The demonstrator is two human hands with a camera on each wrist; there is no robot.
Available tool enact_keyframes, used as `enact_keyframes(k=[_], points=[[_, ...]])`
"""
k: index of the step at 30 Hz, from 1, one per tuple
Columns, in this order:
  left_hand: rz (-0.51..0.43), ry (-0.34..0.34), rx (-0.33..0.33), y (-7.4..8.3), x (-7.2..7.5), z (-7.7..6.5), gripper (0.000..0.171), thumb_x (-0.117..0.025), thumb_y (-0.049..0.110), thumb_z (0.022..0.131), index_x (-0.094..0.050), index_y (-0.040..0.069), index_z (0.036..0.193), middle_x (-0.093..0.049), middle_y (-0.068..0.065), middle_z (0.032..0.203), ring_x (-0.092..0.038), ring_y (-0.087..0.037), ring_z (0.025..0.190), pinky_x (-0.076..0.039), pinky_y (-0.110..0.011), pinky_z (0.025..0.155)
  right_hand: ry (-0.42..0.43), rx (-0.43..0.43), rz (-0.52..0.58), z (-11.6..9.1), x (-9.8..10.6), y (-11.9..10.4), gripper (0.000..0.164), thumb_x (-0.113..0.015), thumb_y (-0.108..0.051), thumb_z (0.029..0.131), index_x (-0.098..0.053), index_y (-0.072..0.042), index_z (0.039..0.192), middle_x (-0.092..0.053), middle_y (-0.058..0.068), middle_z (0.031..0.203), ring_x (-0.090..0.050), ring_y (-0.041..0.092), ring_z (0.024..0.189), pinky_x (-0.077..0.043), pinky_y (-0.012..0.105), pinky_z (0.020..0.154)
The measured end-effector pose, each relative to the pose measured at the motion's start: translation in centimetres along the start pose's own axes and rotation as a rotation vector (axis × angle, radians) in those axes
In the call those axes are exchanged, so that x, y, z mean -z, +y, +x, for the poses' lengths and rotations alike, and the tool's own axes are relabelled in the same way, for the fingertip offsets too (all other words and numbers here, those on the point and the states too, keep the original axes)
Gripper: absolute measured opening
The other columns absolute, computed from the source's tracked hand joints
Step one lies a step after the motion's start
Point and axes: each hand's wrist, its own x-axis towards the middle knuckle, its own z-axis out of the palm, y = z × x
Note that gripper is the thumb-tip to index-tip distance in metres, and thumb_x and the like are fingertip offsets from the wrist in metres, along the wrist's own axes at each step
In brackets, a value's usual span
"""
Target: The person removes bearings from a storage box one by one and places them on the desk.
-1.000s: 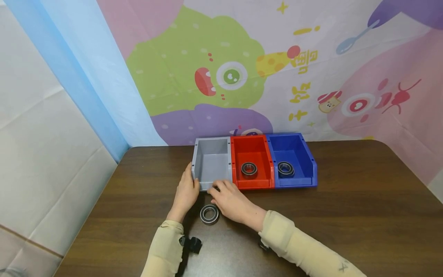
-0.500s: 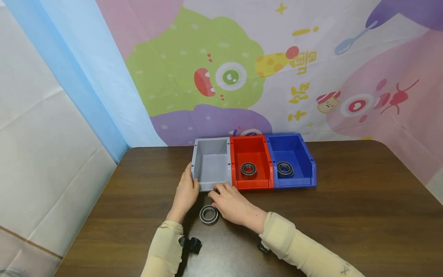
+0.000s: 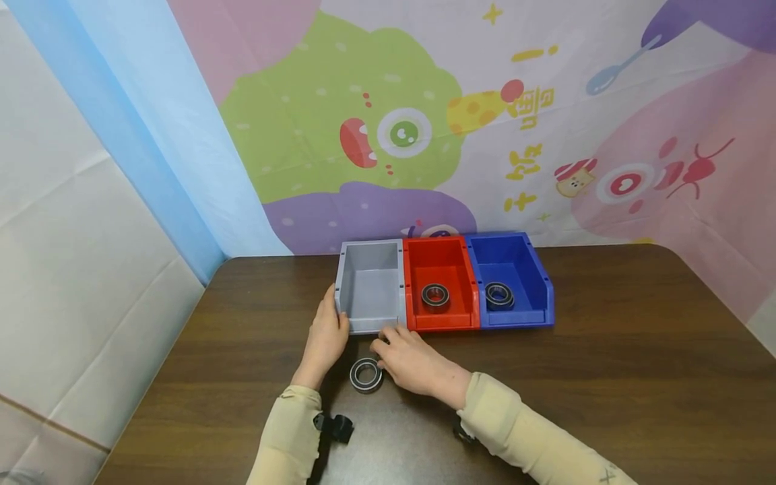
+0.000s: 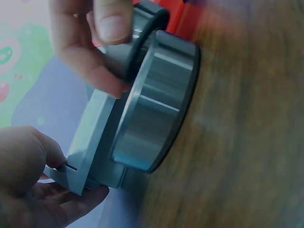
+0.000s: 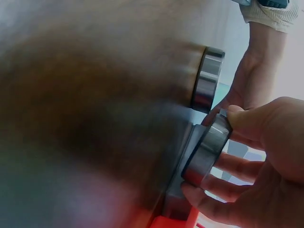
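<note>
In the head view my left hand (image 3: 325,339) grips the left wall of a grey bin (image 3: 371,293), thumb by its front corner. My right hand (image 3: 413,360) is at the grey bin's front edge. The right wrist view shows it pinching a ball bearing (image 5: 209,149) between thumb and fingers, tilted; the hand hides this bearing from the head view. A second bearing (image 3: 355,378) lies flat on the table between my hands, just in front of the bin. It looms large as a bearing (image 4: 156,102) in the left wrist view.
A red bin (image 3: 445,259) and a blue bin (image 3: 506,259) stand against the grey one's right side. The red bin holds a bearing (image 3: 427,298); a bearing (image 3: 490,297) also sits in the blue one. A printed cloth (image 3: 364,67) hangs behind the brown table (image 3: 606,377).
My right hand has shifted slightly to the right and toward me, away from the grey bin's front edge. My left hand and the bins look unchanged.
</note>
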Motion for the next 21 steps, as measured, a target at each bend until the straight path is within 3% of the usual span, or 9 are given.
enact_keyframes(k=[21], points=[[0.005,0.009,-0.017,-0.05,0.01,-0.06,0.056,-0.047,0.005,0.087,-0.027,-0.002,0.138,-0.046,-0.028,0.125,-0.052,-0.043,0.105,-0.043,-0.053,0.083,-0.073,-0.029,0.005,-0.29,-0.4,0.26,0.022,-0.061,-0.026,0.085,-0.061,-0.013,0.104,-0.054,0.006,0.099,-0.051,0.024,0.093,-0.047,0.035,0.072]])
